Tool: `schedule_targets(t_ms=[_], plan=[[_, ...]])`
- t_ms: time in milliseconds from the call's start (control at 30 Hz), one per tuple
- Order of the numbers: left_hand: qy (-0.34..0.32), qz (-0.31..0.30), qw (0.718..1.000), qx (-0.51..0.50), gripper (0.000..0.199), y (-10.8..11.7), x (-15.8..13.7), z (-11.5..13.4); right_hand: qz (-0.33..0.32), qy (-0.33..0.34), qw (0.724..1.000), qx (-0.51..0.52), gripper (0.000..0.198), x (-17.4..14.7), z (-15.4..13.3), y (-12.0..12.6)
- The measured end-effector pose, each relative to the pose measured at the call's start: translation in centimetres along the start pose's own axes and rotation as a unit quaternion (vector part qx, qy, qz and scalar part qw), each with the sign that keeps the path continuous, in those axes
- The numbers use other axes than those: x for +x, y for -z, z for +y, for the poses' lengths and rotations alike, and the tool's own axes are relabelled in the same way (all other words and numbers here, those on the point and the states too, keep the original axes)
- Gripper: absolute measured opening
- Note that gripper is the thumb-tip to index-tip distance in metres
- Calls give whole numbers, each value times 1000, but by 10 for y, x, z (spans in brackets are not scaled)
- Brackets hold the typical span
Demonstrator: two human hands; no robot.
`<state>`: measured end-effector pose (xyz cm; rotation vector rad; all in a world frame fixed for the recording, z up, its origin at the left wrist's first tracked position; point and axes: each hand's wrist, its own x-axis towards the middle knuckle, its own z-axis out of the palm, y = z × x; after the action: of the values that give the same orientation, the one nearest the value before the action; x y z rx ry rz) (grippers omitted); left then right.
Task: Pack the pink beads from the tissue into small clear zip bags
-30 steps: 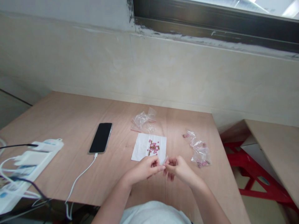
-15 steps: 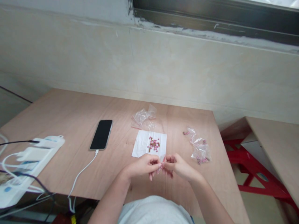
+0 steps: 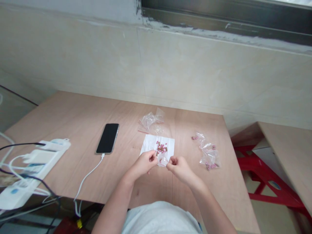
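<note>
A small clear plastic bag (image 3: 162, 160) is stretched between my hands, low over the near edge of a white sheet of paper (image 3: 147, 143). My left hand (image 3: 148, 161) is closed in a pinch at the bag's left side. On its right side, the thumb and fingers of my right hand (image 3: 179, 166) grip the other edge. Beyond the bag, a pile of round pink pills and brown capsules (image 3: 161, 148) lies on the paper, partly hidden by the bag and left fingers.
Empty-looking clear bags (image 3: 149, 122) lie behind the paper. To the right are several bags with pink pills inside (image 3: 211, 159). A phone (image 3: 107, 138) on a white cable lies left, near a power strip (image 3: 46, 162). A red stool (image 3: 263, 175) stands beyond the table's right edge.
My hands have moved apart and slightly forward, from close together in front of the paper to its near edge. The bag between them now shows spread out.
</note>
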<state>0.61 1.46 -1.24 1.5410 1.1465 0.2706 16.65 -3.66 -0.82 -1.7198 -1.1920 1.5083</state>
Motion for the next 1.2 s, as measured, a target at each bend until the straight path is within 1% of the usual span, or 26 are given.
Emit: schedule_targets(t_ms=[67,133,167,267,300,367,433,467,567,667,767,833,900,967,1000,1067,1100,1133,1167,1200], plan=[[6,-17,1000,23,16,-1,-3,1,10,17,1000,-7,17,-1,-2,-5],[6,-32,999,33,11,-6,-5,2,7,39,999,-7,16,-2,-5,-13],[1,-42,999,31,12,-8,-6,2,3,48,999,-5,16,-3,-7,-17],[-16,-70,997,2,39,-14,-6,1,-17,50,999,-6,17,-8,-9,-24],[-17,-65,998,-9,42,-15,-4,-1,-12,44,999,-15,18,-10,-9,-24],[-9,-32,999,-20,39,-15,-1,-4,21,32,998,-54,21,-14,-9,-22],[-5,-1,1000,-18,37,-14,1,-6,58,16,992,-115,21,-16,-8,-18],[-7,5,1000,-14,38,-15,2,-7,65,7,987,-145,20,-17,-8,-17],[-50,10,999,15,44,-20,2,-7,58,-5,974,-220,13,-12,-5,-18],[-95,15,994,50,49,-24,-1,-6,60,-16,960,-275,17,-2,0,-20],[-95,6,994,59,53,-23,-5,-5,71,-39,949,-304,13,6,5,-18],[-101,3,993,65,54,-19,-8,-2,77,-38,950,-301,11,9,8,-14],[-119,-1,991,68,50,-14,-12,2,81,-25,955,-283,10,9,9,-11],[-125,-27,990,63,43,-9,-16,7,86,-12,964,-251,10,7,9,-9],[-120,-48,990,60,43,-7,-18,9,86,-7,970,-228,10,7,8,-8],[-110,-86,989,55,59,-6,-21,9,74,-7,983,-171,11,7,7,-8],[-108,-94,988,50,66,-7,-22,6,60,-11,988,-141,12,8,7,-7],[-110,-92,989,40,67,-8,-21,3,42,-15,993,-113,13,8,6,-7],[-115,-81,990,26,63,-10,-20,-2,25,-17,996,-88,13,8,6,-7],[-118,-68,991,6,54,-12,-18,-7,16,-14,998,-65,13,8,5,-6]])
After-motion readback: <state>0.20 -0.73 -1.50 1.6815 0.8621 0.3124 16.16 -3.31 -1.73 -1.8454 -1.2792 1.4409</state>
